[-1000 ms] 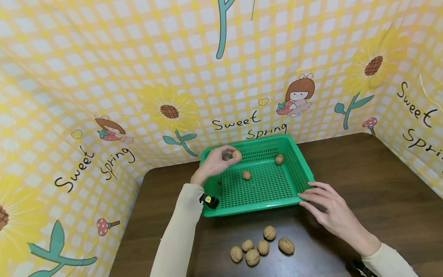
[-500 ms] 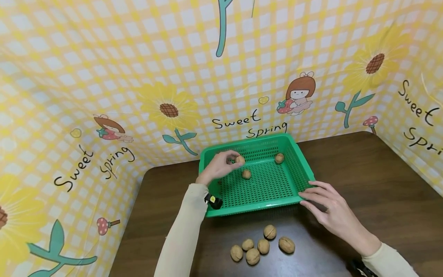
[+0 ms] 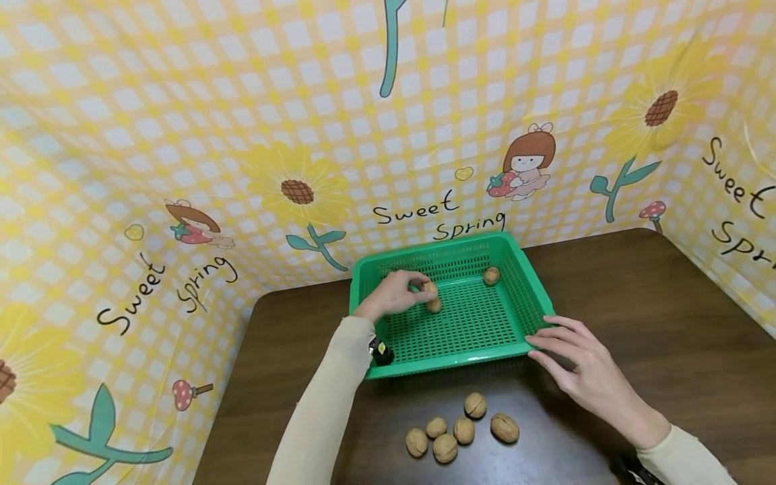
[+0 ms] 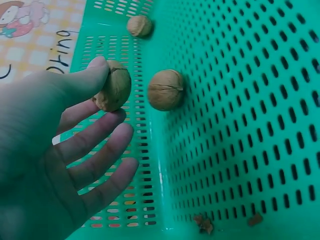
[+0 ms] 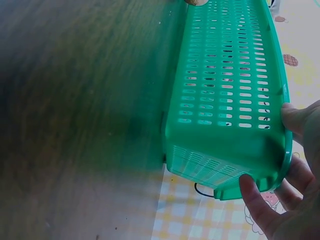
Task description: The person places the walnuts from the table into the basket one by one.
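My left hand [image 3: 394, 294] is inside the green plastic basket [image 3: 448, 362], pinching a walnut [image 4: 118, 86] between thumb and fingertips. The other fingers spread loosely below it in the left wrist view. Just beyond the held nut, a second walnut [image 4: 166, 90] lies on the basket floor; the two overlap in the head view. A third walnut [image 3: 491, 275] rests near the far right corner. My right hand [image 3: 585, 367] holds the basket's near right corner, its thumb [image 5: 294, 116] at the front rim and a fingertip [image 5: 248, 184] against the side wall.
Several walnuts [image 3: 445, 448] lie on the dark wooden table [image 3: 642, 296] in front of the basket. Small brown shell bits [image 4: 203, 224] sit inside the basket. A yellow checked cloth [image 3: 400, 135] with printed flowers stands behind and around the table.
My left hand has moved right and slightly lower into the basket with its walnut, coming close to the nut lying there. The right hand stays at the corner.
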`<action>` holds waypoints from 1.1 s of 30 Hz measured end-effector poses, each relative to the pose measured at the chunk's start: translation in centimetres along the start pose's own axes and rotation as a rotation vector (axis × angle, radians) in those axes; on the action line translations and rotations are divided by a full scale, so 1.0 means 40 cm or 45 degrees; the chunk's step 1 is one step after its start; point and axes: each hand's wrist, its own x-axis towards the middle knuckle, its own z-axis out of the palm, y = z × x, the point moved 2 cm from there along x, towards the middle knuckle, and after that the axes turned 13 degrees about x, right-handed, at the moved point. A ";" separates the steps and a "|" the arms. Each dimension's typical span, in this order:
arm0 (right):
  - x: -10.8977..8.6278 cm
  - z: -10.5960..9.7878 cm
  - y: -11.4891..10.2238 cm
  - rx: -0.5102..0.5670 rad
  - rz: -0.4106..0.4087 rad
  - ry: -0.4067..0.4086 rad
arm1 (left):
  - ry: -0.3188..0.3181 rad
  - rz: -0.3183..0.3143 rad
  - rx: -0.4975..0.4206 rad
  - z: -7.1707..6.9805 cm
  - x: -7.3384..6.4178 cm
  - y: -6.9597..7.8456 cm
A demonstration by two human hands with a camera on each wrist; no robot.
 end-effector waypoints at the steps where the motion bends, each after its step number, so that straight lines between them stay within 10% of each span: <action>1: 0.001 0.000 0.000 0.000 -0.003 0.001 | -0.006 -0.005 0.008 0.002 0.003 0.000; 22: 0.000 0.004 0.003 0.015 -0.012 -0.009 | -0.078 -0.042 0.026 0.017 0.012 0.021; 33: 0.002 0.004 0.000 0.012 -0.030 0.011 | 0.137 -0.018 -0.064 -0.127 -0.072 0.075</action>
